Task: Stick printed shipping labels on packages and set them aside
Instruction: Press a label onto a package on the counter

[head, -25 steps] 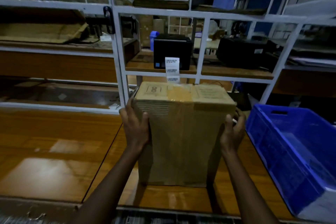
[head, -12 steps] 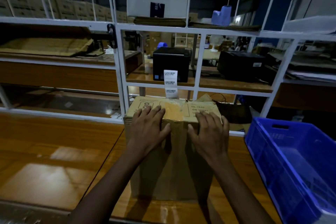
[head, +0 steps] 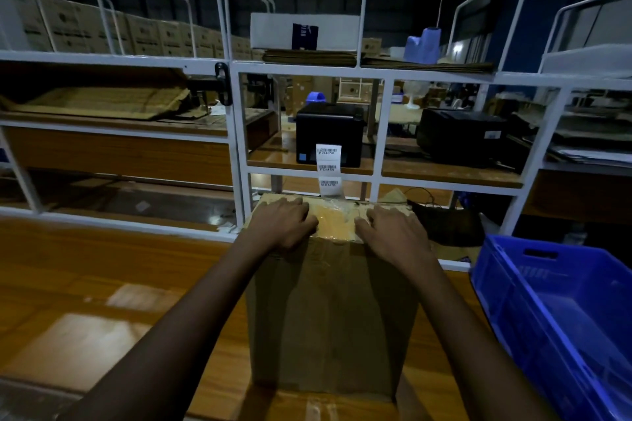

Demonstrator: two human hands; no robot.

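The cardboard box [head: 333, 314] stands upright on the wooden worktable [head: 102, 290] straight in front of me, its taped top under both my palms. My left hand [head: 284, 224] lies flat on the near left part of the top, fingers loosely spread and slightly curled, grasping nothing; my right hand [head: 393, 232] rests the same way on the right part, thumb reaching toward the strip of clear packing tape [head: 337, 222] that shows between the two hands. Just beyond my fingertips a strip of printed labels [head: 328, 169] hangs from the black label printer [head: 330, 135] on the shelf of the white metal rack [head: 237, 133]. A second dark printer [head: 461, 137] sits beyond my right hand, and a blue plastic crate [head: 561, 318] stands beside my right forearm. Half a second ago my hands lay closer together across the top; a second ago they gripped the box's two sides.
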